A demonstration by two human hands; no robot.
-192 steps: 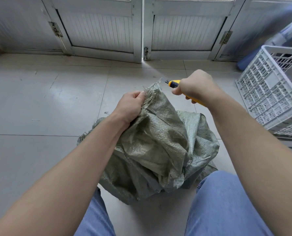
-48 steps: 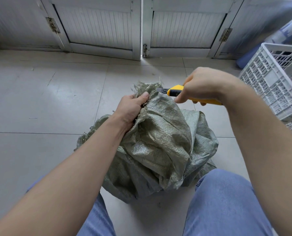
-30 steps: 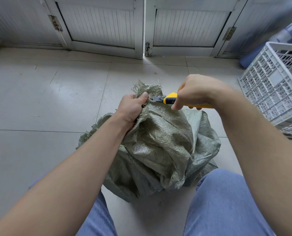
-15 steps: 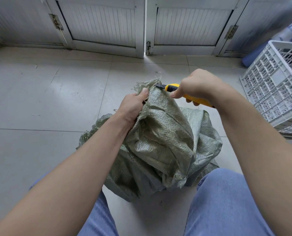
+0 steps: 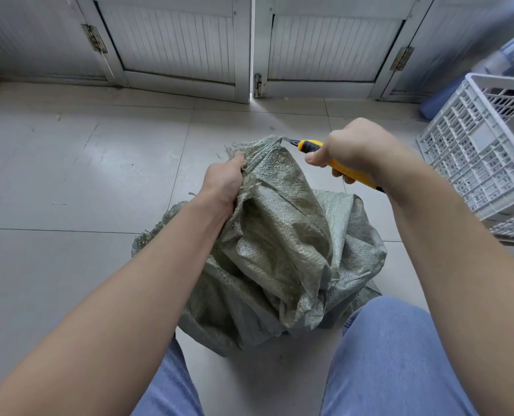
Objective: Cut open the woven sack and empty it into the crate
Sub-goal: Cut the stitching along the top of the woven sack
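Sack point(image 5: 279, 250) bunched in grip of left hand point(image 5: 222, 184), right hand point(image 5: 354, 145) curled round yellow knife point(image 5: 311, 145), blade at frayed top.

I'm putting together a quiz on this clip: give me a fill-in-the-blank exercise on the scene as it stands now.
1. The left hand grips the sack, while the right hand holds a knife with a ____ handle.
2. The crate is ____ in colour.
3. The crate stands on the person's ____ side.
Missing words: yellow; white; right.
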